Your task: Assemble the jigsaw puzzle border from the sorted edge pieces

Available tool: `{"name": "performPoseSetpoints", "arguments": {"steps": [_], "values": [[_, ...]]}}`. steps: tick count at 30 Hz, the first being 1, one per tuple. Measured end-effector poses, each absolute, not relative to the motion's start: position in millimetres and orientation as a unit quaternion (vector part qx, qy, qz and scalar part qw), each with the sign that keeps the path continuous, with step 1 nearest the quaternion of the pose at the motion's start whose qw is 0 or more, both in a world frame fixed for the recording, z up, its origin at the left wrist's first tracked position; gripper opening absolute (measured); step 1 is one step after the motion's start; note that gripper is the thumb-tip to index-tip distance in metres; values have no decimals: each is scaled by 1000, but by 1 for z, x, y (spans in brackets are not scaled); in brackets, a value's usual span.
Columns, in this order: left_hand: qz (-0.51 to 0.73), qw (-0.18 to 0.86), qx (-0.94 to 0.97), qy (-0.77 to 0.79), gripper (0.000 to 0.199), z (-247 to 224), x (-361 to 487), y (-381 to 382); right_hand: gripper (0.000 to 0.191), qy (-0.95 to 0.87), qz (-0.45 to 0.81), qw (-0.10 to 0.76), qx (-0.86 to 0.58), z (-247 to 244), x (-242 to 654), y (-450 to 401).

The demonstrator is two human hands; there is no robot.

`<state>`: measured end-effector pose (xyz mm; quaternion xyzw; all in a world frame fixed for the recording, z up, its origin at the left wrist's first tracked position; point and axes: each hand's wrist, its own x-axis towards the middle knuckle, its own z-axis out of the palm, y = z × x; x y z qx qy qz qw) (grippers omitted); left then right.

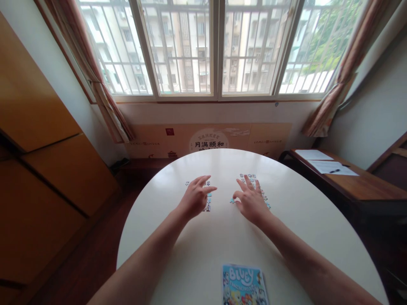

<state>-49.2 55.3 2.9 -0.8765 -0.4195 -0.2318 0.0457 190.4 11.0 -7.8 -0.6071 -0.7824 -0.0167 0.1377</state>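
The white table (210,250) stood before the window; the right hand (251,200), thumb and index nearly closed, touched a blue puzzle piece (232,201); the left hand (195,195), loosely open, hovered over the left puzzle pieces (208,202); the Bluey booklet (244,284) lay nearest.

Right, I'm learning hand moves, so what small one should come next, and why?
Perhaps slide the blue piece left with the right hand: it sits at that thumb and index finger, with bare table to its left. I can't tell whether it's already pinched.
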Motion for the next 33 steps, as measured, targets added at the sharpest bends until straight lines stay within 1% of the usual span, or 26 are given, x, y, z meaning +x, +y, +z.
{"name": "performPoseSetpoints", "arguments": {"steps": [2,5,7,10,13,17,22,27,30,33], "values": [[-220,23,-888,-404,50,5,-41,47,20,-770,-23,141,-622,-3,197,11],[-156,-55,-911,-379,39,8,-31,35,24,-760,-30,139,-634,2,204,11],[-121,-83,-923,-355,34,10,-26,27,28,-768,-32,132,-626,4,203,11],[-100,-84,-936,-328,29,12,-21,20,31,-803,-28,103,-586,6,196,11],[-97,-81,-937,-326,29,13,-19,19,25,-831,-19,71,-551,7,193,11],[-108,-80,-934,-332,29,12,-20,22,19,-818,-10,66,-571,6,206,10],[-112,-88,-933,-331,29,11,-19,24,13,-779,20,111,-617,-8,216,-1],[-100,-117,-933,-324,30,13,-18,20,21,-766,-24,192,-612,-16,217,-6],[-57,-156,-935,-313,28,16,-16,12,20,-760,-51,225,-608,-16,227,-8],[3,-158,-943,-293,26,19,-11,0,18,-762,-43,218,-609,-18,235,-10]]}}
